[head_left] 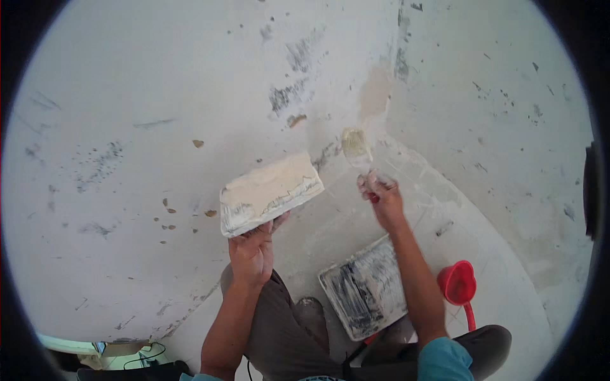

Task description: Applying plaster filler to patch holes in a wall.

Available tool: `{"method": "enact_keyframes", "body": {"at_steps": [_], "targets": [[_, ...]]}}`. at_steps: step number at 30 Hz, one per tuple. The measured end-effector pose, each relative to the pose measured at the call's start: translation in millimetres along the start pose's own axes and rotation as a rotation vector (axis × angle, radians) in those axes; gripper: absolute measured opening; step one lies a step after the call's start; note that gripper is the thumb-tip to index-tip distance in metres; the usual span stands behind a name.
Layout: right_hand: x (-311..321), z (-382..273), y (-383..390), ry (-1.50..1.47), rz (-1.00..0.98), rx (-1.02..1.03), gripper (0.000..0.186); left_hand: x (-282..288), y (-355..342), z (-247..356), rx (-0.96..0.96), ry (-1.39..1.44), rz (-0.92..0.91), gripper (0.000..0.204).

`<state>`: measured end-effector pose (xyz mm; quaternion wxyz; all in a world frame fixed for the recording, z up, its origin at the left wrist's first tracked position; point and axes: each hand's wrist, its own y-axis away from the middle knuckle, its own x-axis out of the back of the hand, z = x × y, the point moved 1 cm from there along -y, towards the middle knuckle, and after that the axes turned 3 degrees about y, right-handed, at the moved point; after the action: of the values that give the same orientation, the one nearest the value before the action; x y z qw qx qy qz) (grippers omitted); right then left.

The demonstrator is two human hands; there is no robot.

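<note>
My left hand (252, 254) is closed on the underside of a rectangular plasterer's hawk (232, 230). A thick layer of cream putty (270, 181) covers its top, with smeared edges. To the right, my right hand (380, 190) grips a putty knife (356, 145) by its red handle, only a bit of which shows. Putty coats the blade, which points up toward the foot of the wall corner. The knife and the hawk are apart. Both hands have whitish smears on them.
A dark, putty-streaked rectangular tray (363, 292) lies on the floor below my right forearm. Right of it is a red scoop (459, 282) with a handle. Chipped, scuffed white walls (159, 76) meet ahead. My bent knees are close below. A black cable (145, 362) runs at lower left.
</note>
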<state>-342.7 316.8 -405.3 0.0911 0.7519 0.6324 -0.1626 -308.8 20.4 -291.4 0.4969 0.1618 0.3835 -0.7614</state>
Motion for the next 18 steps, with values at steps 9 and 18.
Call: {"method": "enact_keyframes", "body": {"at_steps": [9,18], "targets": [[-121,79,-37,-0.419,0.148,0.22,0.05,-13,-5,4,0.003,-0.153,0.327,0.052],[-142,92,-69,-0.054,0.323,0.446,0.038,-9,0,6,0.033,-0.171,0.259,0.057]]}}
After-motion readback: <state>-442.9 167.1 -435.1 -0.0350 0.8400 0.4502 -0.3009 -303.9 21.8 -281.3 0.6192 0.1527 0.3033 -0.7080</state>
